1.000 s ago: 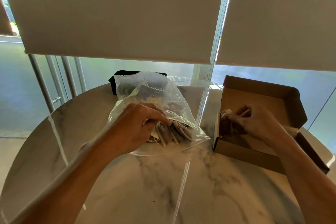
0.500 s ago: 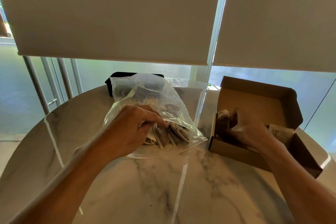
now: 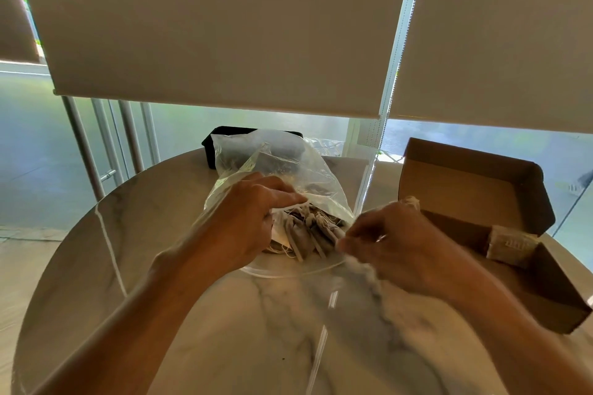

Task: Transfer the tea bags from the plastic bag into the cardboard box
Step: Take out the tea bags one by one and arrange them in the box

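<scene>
Hands met at the plastic bag (image 3: 276,167): the left hand (image 3: 247,221) pinched its upper lip open, while the right hand (image 3: 394,250), blurred and apparently empty, had left the cardboard box (image 3: 475,189) at three o'clock, reaching for the tea bags (image 3: 308,231) inside. Another transfer was seemingly starting.

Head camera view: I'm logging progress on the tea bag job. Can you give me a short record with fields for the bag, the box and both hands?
plastic bag: lies on the table, mouth toward the person, tea bags inside
cardboard box: open, right of the bag, some tea bags inside
left hand: holds the bag's mouth open
right hand: blurred, at the bag's mouth; hold unclear
</scene>
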